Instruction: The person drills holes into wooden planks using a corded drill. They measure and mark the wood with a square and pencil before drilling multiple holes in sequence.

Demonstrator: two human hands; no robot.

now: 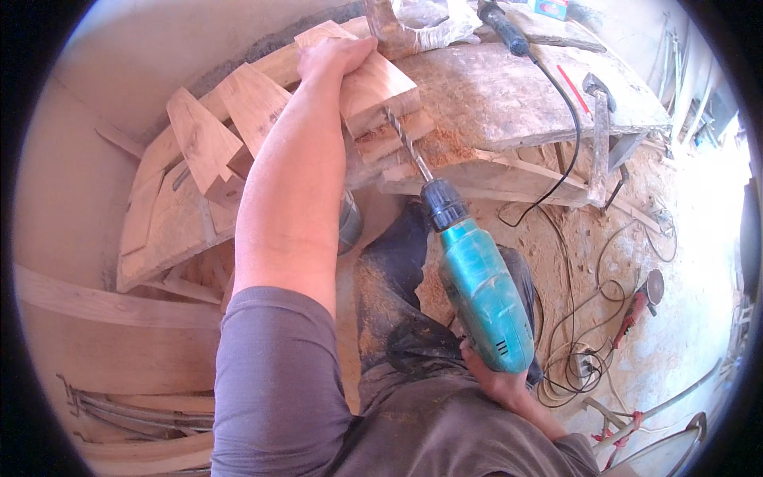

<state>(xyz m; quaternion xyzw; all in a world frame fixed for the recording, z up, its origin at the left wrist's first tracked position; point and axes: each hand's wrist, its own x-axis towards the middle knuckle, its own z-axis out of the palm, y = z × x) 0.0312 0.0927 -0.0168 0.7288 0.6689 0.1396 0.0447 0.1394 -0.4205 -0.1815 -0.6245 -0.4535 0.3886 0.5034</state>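
Observation:
My left hand (338, 57) reaches across the bench and grips the top of a pale wooden block (380, 83). My right hand (494, 380), low near my body, is closed round the handle end of a teal power drill (483, 290). From the drill's black chuck (443, 203) a long twist drill bit (407, 145) points up and left. Its tip is at the near end face of the block; whether it has entered the wood I cannot tell. Under the block lies another piece of wood (395, 137), with sawdust (451, 145) beside it.
More wooden blocks (203, 139) lie left on the worn bench (509, 95). A corded tool (505, 28) is at the back, a hammer (600, 139) at the bench's right edge, beside a red stick (574, 87). Cables (568, 318) and a red angle grinder (632, 318) lie on the floor.

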